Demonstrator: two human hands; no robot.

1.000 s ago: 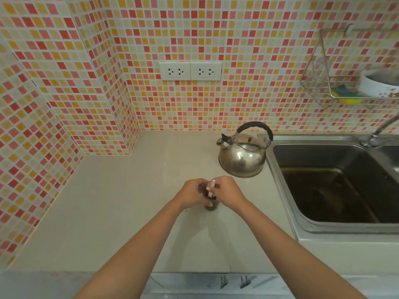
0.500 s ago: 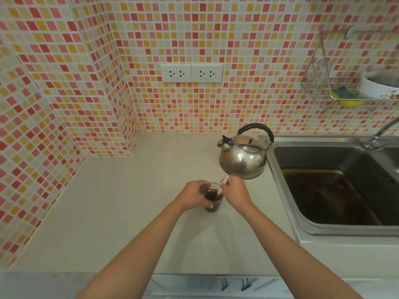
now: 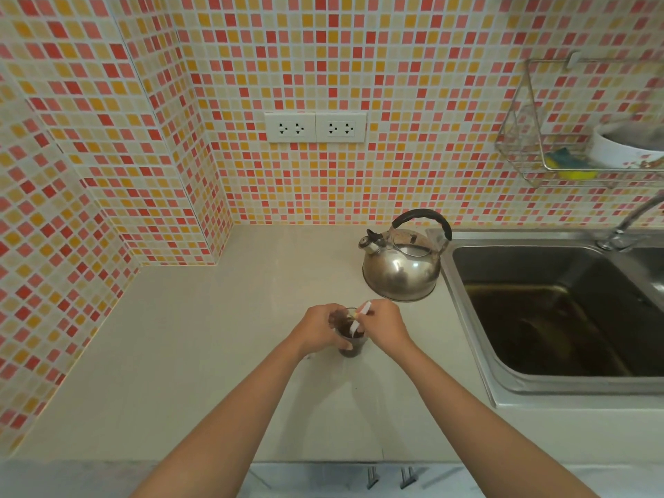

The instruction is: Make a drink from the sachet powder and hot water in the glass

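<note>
Beige worktop [image 3: 179, 354] at centre frame: left hand [image 3: 319, 330] wraps the glass [image 3: 350, 339]; right hand [image 3: 384, 323] pinches a white stirrer [image 3: 360, 318]. Kettle [image 3: 400, 267] stands behind; no readable writing.

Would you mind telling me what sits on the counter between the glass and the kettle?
Nothing: in the head view the strip of countertop between the glass and the kettle is bare. Only the white stirrer in the right hand leans that way, above it.
</note>
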